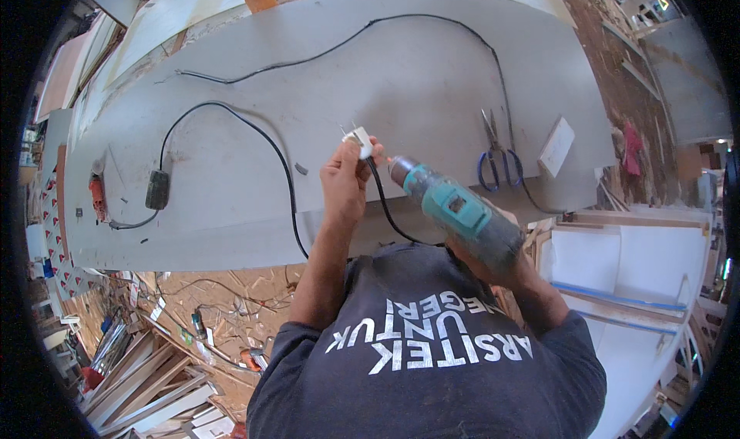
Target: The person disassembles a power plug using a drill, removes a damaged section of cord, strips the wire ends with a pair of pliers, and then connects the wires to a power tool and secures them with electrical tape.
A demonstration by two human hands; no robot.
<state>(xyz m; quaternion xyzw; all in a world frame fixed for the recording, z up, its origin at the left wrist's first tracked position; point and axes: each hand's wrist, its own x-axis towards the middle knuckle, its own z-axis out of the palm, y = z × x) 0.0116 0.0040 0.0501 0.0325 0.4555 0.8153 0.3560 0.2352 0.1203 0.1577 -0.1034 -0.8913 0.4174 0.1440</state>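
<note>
White plug: grasped by left grip, held above bench. Drill: grasped by right grip, pointed from right of plug. Scissors: laid farther right of plug.

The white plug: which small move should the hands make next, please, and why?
Probably line the teal drill up with the white plug: the left hand pinches the plug, and the right hand holds the drill pointing toward it, close by.
</note>
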